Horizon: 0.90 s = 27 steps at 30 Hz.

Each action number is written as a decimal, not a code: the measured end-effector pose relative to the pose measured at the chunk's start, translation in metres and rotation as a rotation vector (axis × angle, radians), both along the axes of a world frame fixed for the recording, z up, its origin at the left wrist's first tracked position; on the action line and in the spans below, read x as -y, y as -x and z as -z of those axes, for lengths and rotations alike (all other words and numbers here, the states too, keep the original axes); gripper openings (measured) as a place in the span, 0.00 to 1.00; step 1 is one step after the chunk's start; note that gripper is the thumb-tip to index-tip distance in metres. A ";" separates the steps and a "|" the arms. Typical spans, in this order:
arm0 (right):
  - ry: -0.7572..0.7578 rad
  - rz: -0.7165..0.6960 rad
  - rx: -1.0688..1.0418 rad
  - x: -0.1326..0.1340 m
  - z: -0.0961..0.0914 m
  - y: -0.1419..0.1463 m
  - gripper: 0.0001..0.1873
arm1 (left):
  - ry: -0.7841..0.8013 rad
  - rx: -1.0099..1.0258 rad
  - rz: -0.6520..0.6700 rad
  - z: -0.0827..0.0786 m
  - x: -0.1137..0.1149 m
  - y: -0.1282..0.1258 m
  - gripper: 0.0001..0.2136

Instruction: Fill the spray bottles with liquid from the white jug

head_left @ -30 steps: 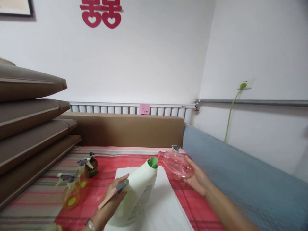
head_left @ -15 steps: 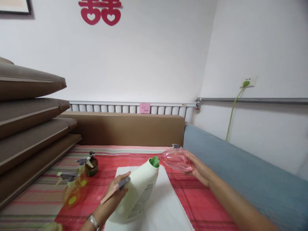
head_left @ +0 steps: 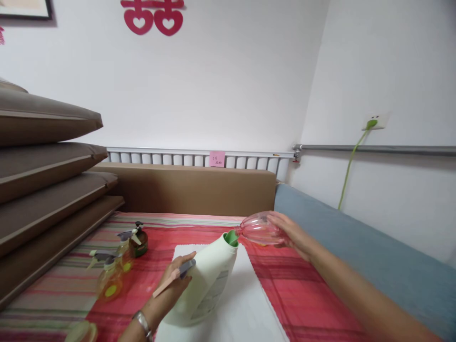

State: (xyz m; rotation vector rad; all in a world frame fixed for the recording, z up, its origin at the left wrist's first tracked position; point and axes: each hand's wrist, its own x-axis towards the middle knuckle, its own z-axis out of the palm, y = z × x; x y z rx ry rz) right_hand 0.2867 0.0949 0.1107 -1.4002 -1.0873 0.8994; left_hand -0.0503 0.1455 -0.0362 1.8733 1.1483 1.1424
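My left hand (head_left: 170,287) grips the side of a big pale-green jug (head_left: 204,282) that leans to the right on a white cloth (head_left: 245,304); a grey and pink spray-head piece (head_left: 174,278) is pinched between its fingers. The jug's green spout (head_left: 231,236) is uncapped. My right hand (head_left: 288,232) holds a clear pink bottle (head_left: 257,229) on its side, its neck touching the green spout.
Several yellow spray bottles (head_left: 112,280) and a dark green one (head_left: 138,241) stand on the red striped cover at the left. Brown cushions (head_left: 46,171) are stacked at far left. A brown headboard (head_left: 185,187) lies behind, a blue mattress (head_left: 356,247) at right.
My right hand has lifted the pink bottle, turned it more level and brought its neck to the jug's spout. The left hand and jug have hardly moved.
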 end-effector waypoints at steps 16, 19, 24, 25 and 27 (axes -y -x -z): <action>-0.054 0.056 0.610 0.000 -0.040 0.020 0.35 | -0.004 0.001 0.002 -0.007 0.008 0.001 0.26; -0.073 0.040 0.749 -0.002 -0.049 0.029 0.37 | -0.019 0.006 0.003 -0.008 0.010 0.002 0.26; -0.125 -0.031 0.971 -0.010 -0.062 0.049 0.40 | -0.029 0.011 -0.010 -0.002 0.009 0.012 0.26; -0.136 -0.051 1.008 -0.012 -0.064 0.055 0.41 | -0.034 0.018 -0.020 0.000 0.007 0.014 0.26; -0.156 -0.090 1.070 -0.015 -0.070 0.067 0.40 | -0.042 0.031 -0.029 0.006 0.006 0.020 0.26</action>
